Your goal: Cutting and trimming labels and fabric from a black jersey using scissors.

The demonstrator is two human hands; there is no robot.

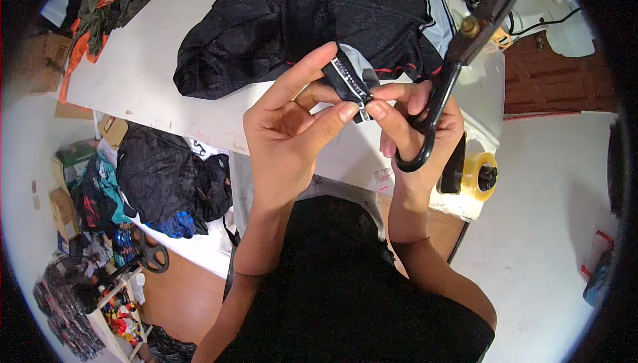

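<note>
In front of me, over the table's near side, both hands hold a short black zipper (347,79) with pale teeth. A small metal slider (363,112) hangs at its lower end. My left hand (292,120) has its thumb at the zipper's lower end and its index finger stretched to the upper end. With thumb and fingertips my right hand (415,120) pinches the lower end, while black scissors (444,90) stay hooked in that hand, blades pointing up and right. Behind lies a black garment (259,31) with red piping; whether the zipper joins it is unclear.
A clear yellowish tape roll (473,176) sits at the table's right corner. Black and orange fabric (100,11) lies at the far left. Below the left edge are piled dark clothes (163,170) and a black handwheel (154,257). A black cable (545,23) runs at the far right.
</note>
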